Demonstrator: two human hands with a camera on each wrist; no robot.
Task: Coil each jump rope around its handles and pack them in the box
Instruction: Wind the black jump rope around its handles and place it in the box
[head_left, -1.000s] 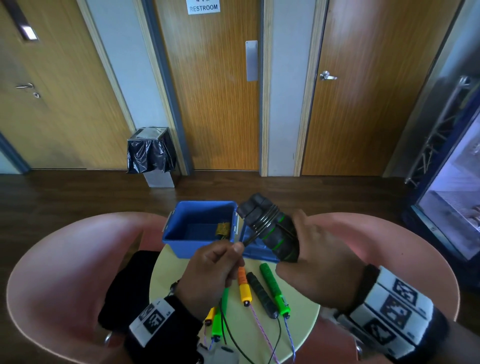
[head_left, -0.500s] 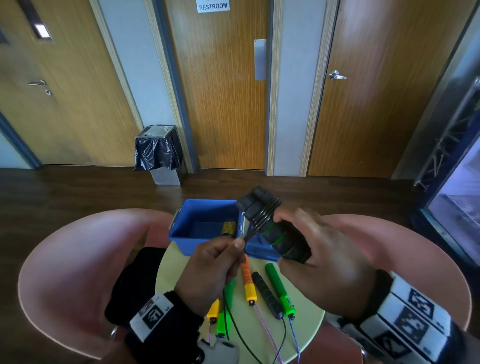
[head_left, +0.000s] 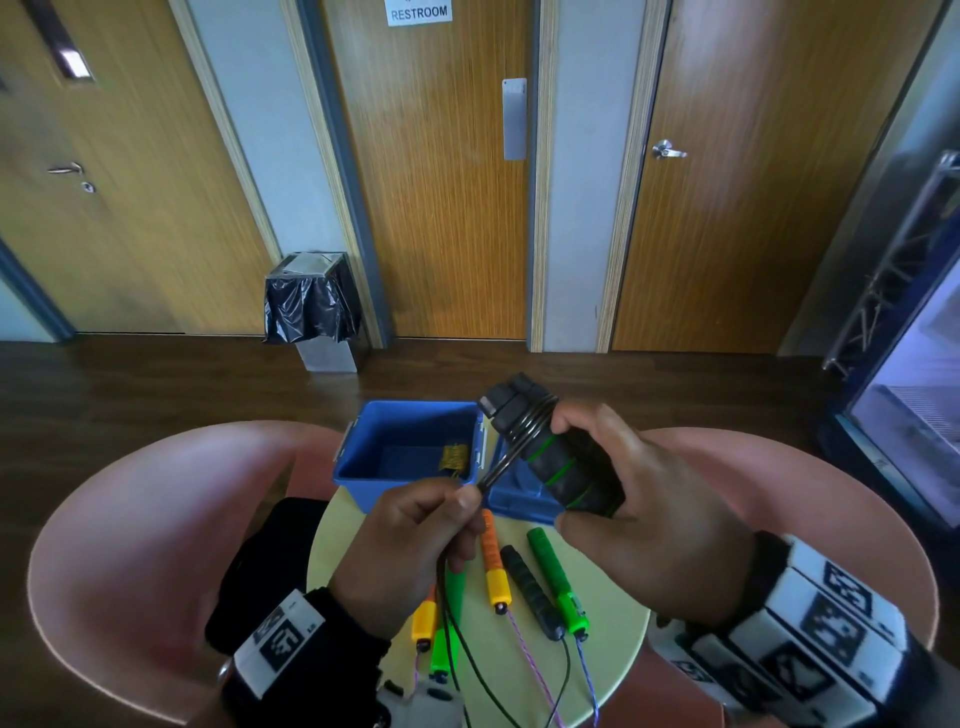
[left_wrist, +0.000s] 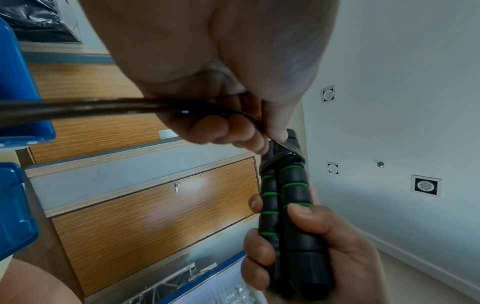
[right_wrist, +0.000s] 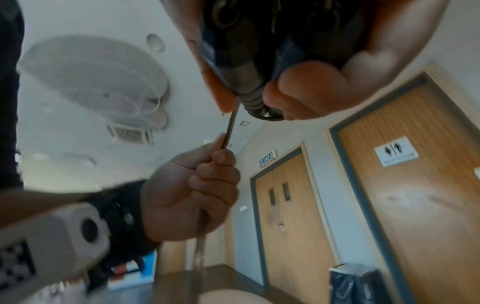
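Right hand grips the paired black handles above the table's far edge; left hand pinches the black cord, a few turns wound. Blue box holds only something small and yellowish. Orange handles and green handles lie uncoiled mid-table: early going.

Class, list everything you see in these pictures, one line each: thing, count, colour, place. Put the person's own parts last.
Foam jump rope handles: two, black with green rings, held together above the table.
Thin black cord: one, coiled round the handles' top.
Open plastic box: one, blue, table's far edge.
Loose rope handles: orange-yellow, green, black, lying on the table.
Round table: one, pale yellow.
Curved chairs: two, pink, either side.
Bin: one, black liner, by the doors.
Left hand: pinches the cord.
Right hand: grips the handles.
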